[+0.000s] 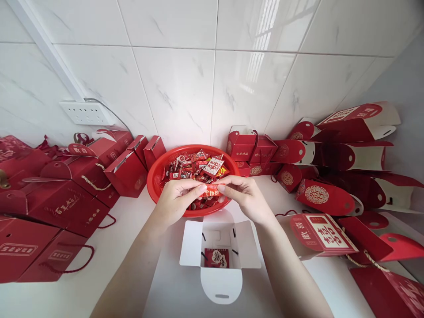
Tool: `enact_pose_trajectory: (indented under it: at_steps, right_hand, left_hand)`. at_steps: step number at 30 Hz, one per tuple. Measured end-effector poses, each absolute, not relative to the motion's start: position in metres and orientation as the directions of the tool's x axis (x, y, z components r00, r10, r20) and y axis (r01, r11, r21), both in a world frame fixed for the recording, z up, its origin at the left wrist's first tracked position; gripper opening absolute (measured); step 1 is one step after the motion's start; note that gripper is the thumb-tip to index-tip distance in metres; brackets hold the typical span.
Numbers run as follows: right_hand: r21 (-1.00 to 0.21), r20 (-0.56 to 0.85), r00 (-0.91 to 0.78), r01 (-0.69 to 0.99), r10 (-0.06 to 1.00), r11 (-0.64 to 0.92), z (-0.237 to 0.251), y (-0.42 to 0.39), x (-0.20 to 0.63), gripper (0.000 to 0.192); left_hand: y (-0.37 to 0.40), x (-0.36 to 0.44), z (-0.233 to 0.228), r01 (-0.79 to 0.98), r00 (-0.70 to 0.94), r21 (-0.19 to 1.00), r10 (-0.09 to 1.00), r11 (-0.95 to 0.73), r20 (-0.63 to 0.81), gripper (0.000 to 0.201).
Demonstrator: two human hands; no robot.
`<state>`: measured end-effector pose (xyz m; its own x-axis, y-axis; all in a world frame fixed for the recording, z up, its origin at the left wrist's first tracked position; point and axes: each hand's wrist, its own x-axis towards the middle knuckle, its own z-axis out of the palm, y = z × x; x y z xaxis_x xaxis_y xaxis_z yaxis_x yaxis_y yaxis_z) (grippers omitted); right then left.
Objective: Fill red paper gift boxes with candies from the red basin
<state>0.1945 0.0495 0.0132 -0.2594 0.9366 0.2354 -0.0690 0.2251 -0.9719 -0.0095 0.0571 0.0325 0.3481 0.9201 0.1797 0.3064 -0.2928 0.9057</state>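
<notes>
— The left hand (175,196) is pinched shut on one end of a small red packet (212,191), thumb and forefinger closed; the closed red boxes (59,203) lie well off to its left.

— And the packet's long axis?

— Level, running left to right between both hands, just above the near rim of the red basket (155,176) of sweets.

— The right hand (247,196)?

— Pinched on the other end, the same way. Neither hand is nearer; they share it.

— Where is the open white box (220,254)?

— Directly below the packet, toward the person, flaps spread on the white surface (132,247), one red packet already inside. Folded red boxes (331,194) pile at the right.
</notes>
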Motion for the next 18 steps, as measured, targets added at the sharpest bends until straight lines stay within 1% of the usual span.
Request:
enact_pose_trajectory:
  at_steps: [2, 4, 6, 8, 14, 18]
  right_hand:
    - [-0.967, 0.256, -0.251, -0.076, 0.934, 0.245, 0.013, 0.050, 0.193, 0.021]
    - [-0.960, 0.276, -0.248, -0.110, 0.929, 0.256, 0.013, 0.050, 0.191, 0.020]
    - [-0.957, 0.281, -0.264, -0.154, 0.923, 0.247, 0.012, 0.050, 0.189, 0.019]
    - [-0.957, 0.276, -0.282, -0.168, 0.919, 0.236, 0.012, 0.050, 0.187, 0.019]
    - [-0.960, 0.280, -0.275, -0.090, 0.920, 0.265, 0.011, 0.048, 0.185, 0.018]
    - [-0.955, 0.294, -0.267, -0.117, 0.918, 0.272, 0.011, 0.047, 0.183, 0.015]
  left_hand:
    - [0.057, -0.008, 0.032, 0.265, 0.341, 0.933, 0.929, -0.242, 0.144, 0.026]
    - [0.056, -0.005, 0.032, 0.229, 0.325, 0.955, 0.939, -0.190, 0.109, 0.026]
    - [0.054, -0.003, 0.032, 0.217, 0.310, 0.959, 0.945, -0.180, 0.107, 0.026]
    - [0.053, -0.001, 0.031, 0.238, 0.304, 0.946, 0.942, -0.219, 0.141, 0.023]
    - [0.051, -0.002, 0.032, 0.352, 0.307, 0.858, 0.912, -0.373, 0.271, 0.013]
    - [0.050, -0.001, 0.032, 0.330, 0.321, 0.853, 0.898, -0.404, 0.301, 0.010]
